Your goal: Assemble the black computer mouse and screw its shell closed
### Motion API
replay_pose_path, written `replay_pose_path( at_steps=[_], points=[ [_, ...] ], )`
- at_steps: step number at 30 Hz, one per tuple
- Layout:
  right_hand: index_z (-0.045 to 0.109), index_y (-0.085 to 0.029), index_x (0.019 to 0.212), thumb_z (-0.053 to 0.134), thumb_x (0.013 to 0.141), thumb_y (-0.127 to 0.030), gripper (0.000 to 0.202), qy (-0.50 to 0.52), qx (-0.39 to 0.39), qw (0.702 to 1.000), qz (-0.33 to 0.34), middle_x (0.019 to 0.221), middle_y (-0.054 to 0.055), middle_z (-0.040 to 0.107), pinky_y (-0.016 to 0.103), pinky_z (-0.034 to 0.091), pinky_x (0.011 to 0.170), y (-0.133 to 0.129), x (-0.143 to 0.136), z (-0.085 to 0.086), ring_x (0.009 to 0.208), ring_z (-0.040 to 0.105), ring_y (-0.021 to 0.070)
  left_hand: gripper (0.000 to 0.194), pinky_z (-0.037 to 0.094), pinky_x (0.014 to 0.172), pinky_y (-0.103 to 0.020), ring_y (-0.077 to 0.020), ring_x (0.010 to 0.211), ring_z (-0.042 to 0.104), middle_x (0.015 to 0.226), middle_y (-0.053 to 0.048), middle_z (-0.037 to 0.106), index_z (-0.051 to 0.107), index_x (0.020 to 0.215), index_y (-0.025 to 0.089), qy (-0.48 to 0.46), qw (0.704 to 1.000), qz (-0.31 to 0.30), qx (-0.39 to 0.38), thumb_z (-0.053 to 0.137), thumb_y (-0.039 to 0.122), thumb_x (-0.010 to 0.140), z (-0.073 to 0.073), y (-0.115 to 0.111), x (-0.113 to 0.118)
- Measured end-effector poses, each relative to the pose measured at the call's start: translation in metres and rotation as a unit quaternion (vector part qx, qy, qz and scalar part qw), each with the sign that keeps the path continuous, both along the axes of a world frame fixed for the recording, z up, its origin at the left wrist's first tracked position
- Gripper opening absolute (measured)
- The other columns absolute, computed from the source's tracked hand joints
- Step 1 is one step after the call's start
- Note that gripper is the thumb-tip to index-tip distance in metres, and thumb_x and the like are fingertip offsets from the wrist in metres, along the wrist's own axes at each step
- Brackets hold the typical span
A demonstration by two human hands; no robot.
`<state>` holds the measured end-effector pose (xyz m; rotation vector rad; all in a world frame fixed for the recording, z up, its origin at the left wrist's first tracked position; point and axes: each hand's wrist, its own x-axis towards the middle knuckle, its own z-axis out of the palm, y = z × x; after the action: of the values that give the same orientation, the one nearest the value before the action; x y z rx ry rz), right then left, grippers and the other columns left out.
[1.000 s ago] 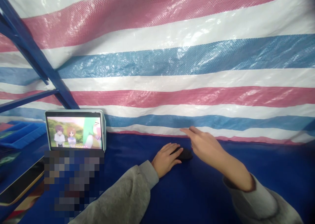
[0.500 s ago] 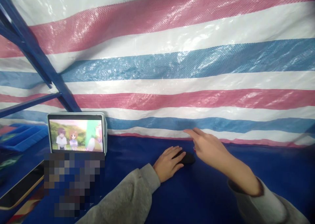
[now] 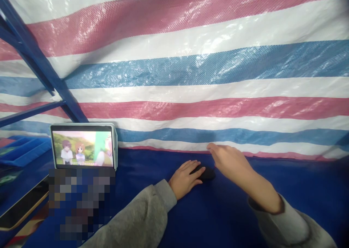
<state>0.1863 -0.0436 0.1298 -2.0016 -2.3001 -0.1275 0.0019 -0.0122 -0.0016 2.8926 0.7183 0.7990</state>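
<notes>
Dark blue covers the table (image 3: 294, 200) in the head view, where a black, mouse-like object (image 3: 209, 173) lies centrally, before a striped sheet (image 3: 191, 70). The left hand (image 3: 185, 179) lies flat with spread fingers on its left side, not gripping around it. The right hand (image 3: 227, 160) hangs just beyond, fingers curled narrow; whether they enclose anything, I cannot tell. A tablet (image 3: 83, 148) stands leftward, near a phone (image 3: 25, 202).

Glare streaks on striped sheet (image 3: 201, 64); pixelated patch (image 3: 81, 200) lower left.
</notes>
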Motion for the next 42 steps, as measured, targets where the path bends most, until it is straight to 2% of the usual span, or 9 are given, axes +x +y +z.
replay_pose_path(
  at_steps=[4, 8, 15, 19, 22, 27, 32, 37, 42],
  points=[
    [0.059, -0.023, 0.114, 0.039, 0.086, -0.010, 0.036, -0.001, 0.046, 0.997, 0.062, 0.098, 0.005, 0.066, 0.027, 0.029, 0.055, 0.0017, -0.0010, -0.0056, 0.068, 0.062, 0.0156, 0.045, 0.038, 0.110, -0.045, -0.0231, 0.130, 0.046, 0.137, -0.011, 0.050, 0.046, 0.136, 0.021, -0.003, 1.000, 0.005, -0.005, 0.041, 0.044, 0.097, -0.0011, 0.0002, 0.0004],
    [0.064, -0.021, 0.099, 0.042, 0.076, 0.000, 0.037, 0.007, 0.040, 0.995, 0.095, 0.093, 0.004, 0.065, 0.025, 0.032, 0.060, -0.0002, 0.0004, -0.0016, 0.077, 0.061, 0.0148, 0.045, 0.037, 0.111, -0.045, -0.0232, 0.130, 0.046, 0.137, -0.012, 0.051, 0.046, 0.136, 0.020, -0.003, 1.000, -0.001, 0.003, 0.041, 0.043, 0.098, -0.0012, 0.0001, 0.0006],
    [0.061, -0.019, 0.114, 0.039, 0.081, -0.007, 0.041, 0.013, 0.018, 0.999, 0.040, 0.093, 0.007, 0.068, 0.028, 0.032, 0.059, -0.0001, 0.0022, 0.0007, 0.074, 0.063, 0.0191, 0.045, 0.038, 0.110, -0.047, -0.0242, 0.130, 0.046, 0.136, -0.012, 0.051, 0.045, 0.136, 0.020, -0.004, 1.000, -0.006, 0.013, 0.040, 0.043, 0.098, -0.0011, -0.0001, 0.0003],
    [0.057, -0.021, 0.123, 0.040, 0.078, -0.004, 0.050, 0.004, 0.021, 0.998, 0.061, 0.104, 0.007, 0.065, 0.027, 0.033, 0.059, -0.0006, 0.0014, -0.0019, 0.072, 0.063, 0.0169, 0.044, 0.039, 0.110, -0.047, -0.0244, 0.130, 0.046, 0.138, -0.011, 0.050, 0.045, 0.137, 0.021, -0.004, 1.000, -0.005, 0.007, 0.041, 0.043, 0.098, -0.0020, 0.0004, 0.0004],
    [0.058, -0.020, 0.121, 0.040, 0.077, -0.005, 0.050, 0.008, 0.025, 0.996, 0.080, 0.108, 0.008, 0.063, 0.027, 0.035, 0.062, -0.0020, 0.0013, -0.0007, 0.075, 0.063, 0.0171, 0.044, 0.038, 0.110, -0.046, -0.0243, 0.130, 0.046, 0.138, -0.011, 0.050, 0.046, 0.136, 0.021, -0.004, 1.000, -0.005, 0.008, 0.042, 0.043, 0.098, -0.0027, 0.0004, 0.0005],
    [0.060, -0.019, 0.117, 0.038, 0.081, -0.007, 0.044, 0.007, 0.021, 0.999, 0.039, 0.095, 0.007, 0.067, 0.028, 0.033, 0.059, -0.0018, 0.0014, 0.0010, 0.074, 0.064, 0.0190, 0.045, 0.038, 0.110, -0.046, -0.0239, 0.131, 0.045, 0.138, -0.011, 0.049, 0.045, 0.137, 0.022, -0.001, 1.000, -0.005, 0.009, 0.042, 0.043, 0.097, -0.0044, 0.0006, 0.0004],
    [0.058, -0.020, 0.120, 0.040, 0.078, -0.007, 0.047, 0.021, 0.025, 0.997, 0.069, 0.106, 0.007, 0.065, 0.028, 0.034, 0.061, -0.0029, 0.0002, 0.0005, 0.076, 0.064, 0.0181, 0.044, 0.038, 0.111, -0.046, -0.0235, 0.131, 0.045, 0.138, -0.011, 0.050, 0.045, 0.136, 0.021, -0.003, 1.000, -0.006, 0.012, 0.043, 0.043, 0.097, -0.0048, 0.0009, -0.0002],
    [0.058, -0.019, 0.121, 0.037, 0.084, -0.010, 0.043, 0.029, 0.013, 0.998, 0.054, 0.094, 0.007, 0.068, 0.028, 0.033, 0.059, -0.0027, 0.0000, -0.0008, 0.075, 0.064, 0.0195, 0.045, 0.038, 0.111, -0.046, -0.0240, 0.130, 0.046, 0.138, -0.012, 0.050, 0.046, 0.136, 0.021, -0.006, 1.000, -0.007, 0.007, 0.044, 0.043, 0.097, -0.0036, 0.0008, 0.0001],
    [0.058, -0.020, 0.120, 0.040, 0.078, -0.005, 0.048, -0.005, 0.025, 0.997, 0.073, 0.104, 0.008, 0.064, 0.028, 0.030, 0.056, -0.0030, 0.0019, -0.0014, 0.066, 0.061, 0.0156, 0.045, 0.039, 0.110, -0.047, -0.0244, 0.130, 0.046, 0.138, -0.011, 0.050, 0.045, 0.136, 0.022, -0.006, 1.000, -0.006, 0.004, 0.041, 0.043, 0.098, -0.0032, 0.0007, 0.0005]
  ],
)
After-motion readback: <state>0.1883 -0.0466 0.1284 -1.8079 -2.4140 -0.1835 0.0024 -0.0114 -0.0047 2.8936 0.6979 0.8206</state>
